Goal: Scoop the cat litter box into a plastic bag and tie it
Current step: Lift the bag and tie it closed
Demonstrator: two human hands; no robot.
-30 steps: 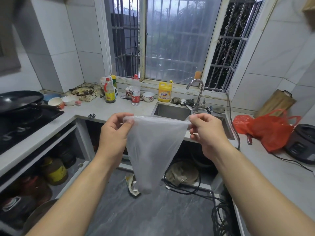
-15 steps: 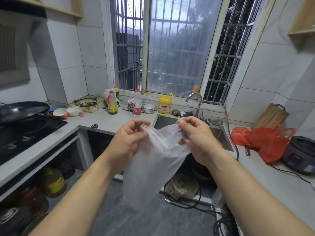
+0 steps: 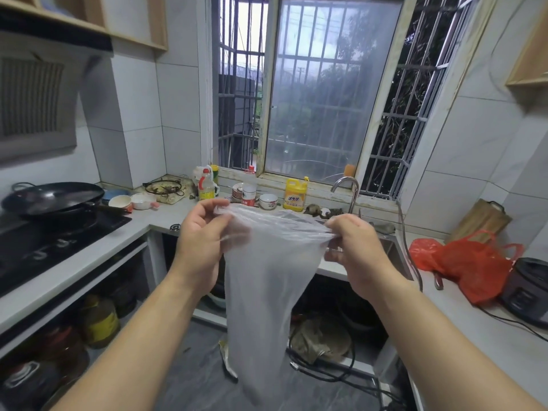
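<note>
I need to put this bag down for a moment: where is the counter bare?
Bare white counter lies between the black stove and the steel sink. The strip under the window, around the yellow detergent bottle, is crowded.

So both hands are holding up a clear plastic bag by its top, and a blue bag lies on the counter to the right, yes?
Not quite. The head view shows both the left hand and right hand holding the clear plastic bag by its top, but the bag on the counter is red, not blue.
</note>
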